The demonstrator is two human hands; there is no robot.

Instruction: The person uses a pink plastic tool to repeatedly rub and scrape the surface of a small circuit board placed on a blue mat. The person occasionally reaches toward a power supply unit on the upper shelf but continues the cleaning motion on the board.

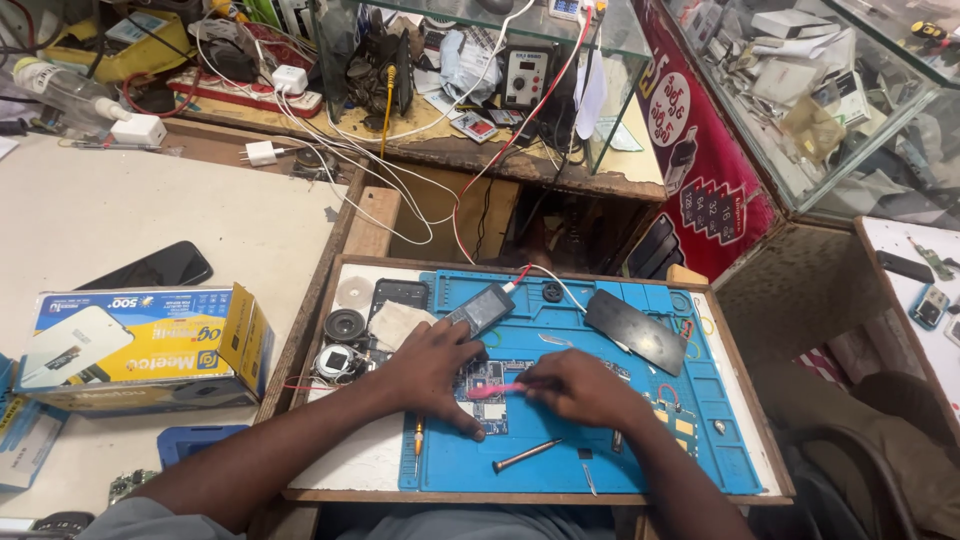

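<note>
Two hands work a circuit board on a blue mat.

The desk (340, 470) carries the blue mat (640, 450), which keeps small parts together; the left hand (435, 365) presses flat, fingers spread, pinning the circuit board (487, 385), while the right hand (580, 388) pinches a pink tool (495, 390) against it.

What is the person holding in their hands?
The right hand holds a pink tool by its back end. The left hand presses on the circuit board.
</note>
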